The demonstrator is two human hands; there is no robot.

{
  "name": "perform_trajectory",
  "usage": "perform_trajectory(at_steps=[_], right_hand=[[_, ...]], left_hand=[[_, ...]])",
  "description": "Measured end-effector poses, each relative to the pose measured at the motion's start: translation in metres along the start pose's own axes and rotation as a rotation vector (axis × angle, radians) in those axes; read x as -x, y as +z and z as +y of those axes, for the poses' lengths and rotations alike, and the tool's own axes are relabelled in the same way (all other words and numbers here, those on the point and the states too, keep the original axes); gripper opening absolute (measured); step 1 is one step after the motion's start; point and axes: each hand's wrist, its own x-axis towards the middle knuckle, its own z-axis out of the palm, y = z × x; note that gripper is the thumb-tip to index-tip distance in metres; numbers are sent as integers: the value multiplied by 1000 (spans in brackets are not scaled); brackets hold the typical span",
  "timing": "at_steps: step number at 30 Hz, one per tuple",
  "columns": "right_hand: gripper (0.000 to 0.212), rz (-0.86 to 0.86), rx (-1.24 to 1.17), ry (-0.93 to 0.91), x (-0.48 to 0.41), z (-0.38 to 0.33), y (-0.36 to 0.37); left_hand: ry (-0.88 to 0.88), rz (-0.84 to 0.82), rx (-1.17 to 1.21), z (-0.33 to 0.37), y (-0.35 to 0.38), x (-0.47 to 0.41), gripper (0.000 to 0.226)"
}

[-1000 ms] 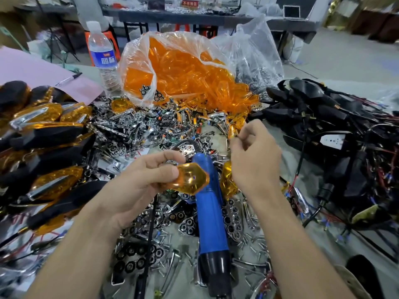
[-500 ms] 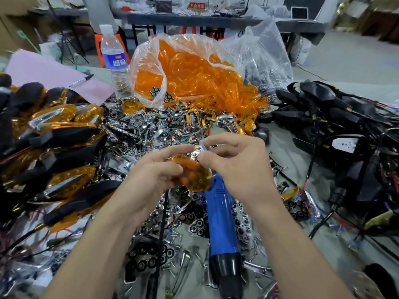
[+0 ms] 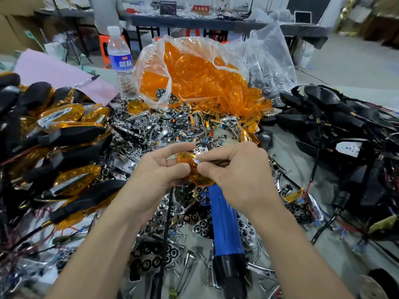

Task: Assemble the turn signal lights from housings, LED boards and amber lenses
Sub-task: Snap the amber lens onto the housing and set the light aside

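Behind the littered workbench [image 3: 289, 154] a red sign [image 3: 201, 8] reads 不合格区; left hand [image 3: 155, 175] and right hand [image 3: 241, 175] together pinch one amber lens [image 3: 187, 157].

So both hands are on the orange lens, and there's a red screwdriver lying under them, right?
Nearly. The left hand and right hand are on the orange lens, but the screwdriver lying under them is blue, not red; the head view shows it.
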Motion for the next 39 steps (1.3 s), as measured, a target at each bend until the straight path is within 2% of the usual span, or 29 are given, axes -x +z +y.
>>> perform_trajectory(at_steps=[4,8,12,16,22,26,29,32,35,39], right_hand=[[18,15,11,-14,1,-2,0],[33,26,77,-56,4,-6,3],[6,24,178,-109,6,-8,4],[14,33,262,-184,6,-12,3],[10,24,283,-218,9,-13,6],[9,8,250,-189,11,-7,8],[10,-3,191,-206,11,-7,9],[18,-6,107,-159,9,-2,5],[23,11,54,44,7,9,-3],[31,-162,-293,224,3,9,-7]], left_hand=[[35,-21,-41,0,0,0,42],[61,-5,-63,-1,0,1,43],[90,11,-87,-4,0,2,44],[101,51,-71,-5,6,2,44],[98,68,-50,-3,10,5,41],[76,120,-16,-1,13,6,31],[46,179,63,-2,12,5,36],[-8,237,196,-1,9,1,30],[-30,291,274,0,2,-3,31],[9,267,322,2,-1,-4,37]])
